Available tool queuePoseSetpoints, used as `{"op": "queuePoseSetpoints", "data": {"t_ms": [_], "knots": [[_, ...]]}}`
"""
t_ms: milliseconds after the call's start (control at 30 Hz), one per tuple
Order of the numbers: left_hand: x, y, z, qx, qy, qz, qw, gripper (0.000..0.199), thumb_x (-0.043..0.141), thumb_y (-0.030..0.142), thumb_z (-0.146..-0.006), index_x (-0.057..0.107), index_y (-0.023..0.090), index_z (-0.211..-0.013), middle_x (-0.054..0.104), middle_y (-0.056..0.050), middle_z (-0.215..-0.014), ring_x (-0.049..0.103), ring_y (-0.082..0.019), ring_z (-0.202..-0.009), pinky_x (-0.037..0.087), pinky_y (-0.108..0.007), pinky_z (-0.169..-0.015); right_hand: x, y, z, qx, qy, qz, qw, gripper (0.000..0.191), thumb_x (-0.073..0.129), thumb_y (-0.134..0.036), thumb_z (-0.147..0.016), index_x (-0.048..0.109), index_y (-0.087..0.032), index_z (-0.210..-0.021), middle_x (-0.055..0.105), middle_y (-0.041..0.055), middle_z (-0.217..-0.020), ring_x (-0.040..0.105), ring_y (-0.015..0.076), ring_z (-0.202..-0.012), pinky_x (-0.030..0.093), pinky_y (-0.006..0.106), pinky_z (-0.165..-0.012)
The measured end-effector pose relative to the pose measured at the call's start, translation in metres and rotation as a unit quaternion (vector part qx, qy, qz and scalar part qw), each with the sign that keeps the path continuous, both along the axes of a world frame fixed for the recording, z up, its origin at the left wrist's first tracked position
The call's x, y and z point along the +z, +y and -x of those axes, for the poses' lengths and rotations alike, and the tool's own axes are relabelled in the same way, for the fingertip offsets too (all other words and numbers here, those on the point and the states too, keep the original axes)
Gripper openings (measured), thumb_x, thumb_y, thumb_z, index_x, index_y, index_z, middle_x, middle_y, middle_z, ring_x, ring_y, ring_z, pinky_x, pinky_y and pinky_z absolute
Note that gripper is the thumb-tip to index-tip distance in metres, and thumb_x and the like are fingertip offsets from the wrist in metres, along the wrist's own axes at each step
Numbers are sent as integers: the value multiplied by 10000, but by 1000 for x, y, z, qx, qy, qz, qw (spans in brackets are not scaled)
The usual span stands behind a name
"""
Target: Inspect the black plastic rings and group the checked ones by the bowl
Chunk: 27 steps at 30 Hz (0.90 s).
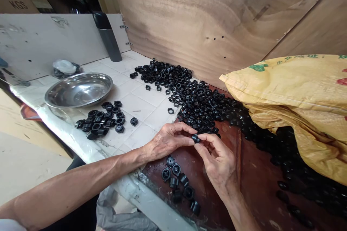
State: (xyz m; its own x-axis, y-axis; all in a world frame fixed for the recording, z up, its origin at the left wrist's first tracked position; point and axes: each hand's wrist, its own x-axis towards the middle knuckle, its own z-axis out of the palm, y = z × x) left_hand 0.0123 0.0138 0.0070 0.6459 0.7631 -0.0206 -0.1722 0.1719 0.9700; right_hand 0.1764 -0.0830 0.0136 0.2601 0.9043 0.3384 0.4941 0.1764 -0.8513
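Note:
Between the fingertips of both hands is a small black plastic cap [195,138]. My left hand [172,139] pinches it from the left, thumb and forefinger closed on it. From the right, my right hand [218,153] grips the same piece with thumb and fingertips. Below the hands, several black caps [176,169] lie loose on the dark red board [217,198]. Just beyond the fingers spreads a big heap of black rings [195,104]. To the left, a smaller cluster of black caps [100,121] sits on the white tiled surface.
A steel bowl [78,90] stands at the left, with a dark grey thermos [110,39] behind it. A clear plastic bag [65,68] lies by the bowl. On the right, a yellow woven sack [292,94] rests among black pieces. A wooden panel [211,14] walls off the back.

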Motion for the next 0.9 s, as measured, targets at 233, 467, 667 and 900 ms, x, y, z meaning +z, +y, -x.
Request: {"op": "queuePoseSetpoints", "data": {"t_ms": [233,467,667,900], "knots": [[4,-1,-3,-15,-15,79,997,290,853,214,-748,740,137,-1004,756,-53,-974,702,-160,-881,543,-299,-888,-3,1,-1,24,48,-16,998,97,665,-224,-951,731,-250,-1017,697,39,-1081,686,186,-1029,580,278,-885],[7,1,-3,-30,5,90,995,310,848,223,-742,724,125,-1008,770,-72,-925,720,-184,-869,542,-337,-899,0,1,2,-28,26,5,999,95,710,-246,-892,720,-239,-986,735,24,-1029,699,173,-982,577,257,-893],[5,-3,-4,-39,-29,74,996,278,842,230,-755,712,130,-980,753,-66,-967,725,-194,-913,557,-345,-915,-3,2,2,-78,0,25,997,304,674,-404,-931,677,-200,-1158,754,30,-863,733,164,-735,605,232,-680],[2,-6,-5,-46,-54,42,997,285,827,241,-784,695,129,-1010,741,-73,-978,733,-209,-876,580,-382,-883,0,-2,-1,-50,-71,47,995,277,554,-410,-1007,689,-212,-1147,763,23,-810,728,159,-666,580,225,-645]]}}
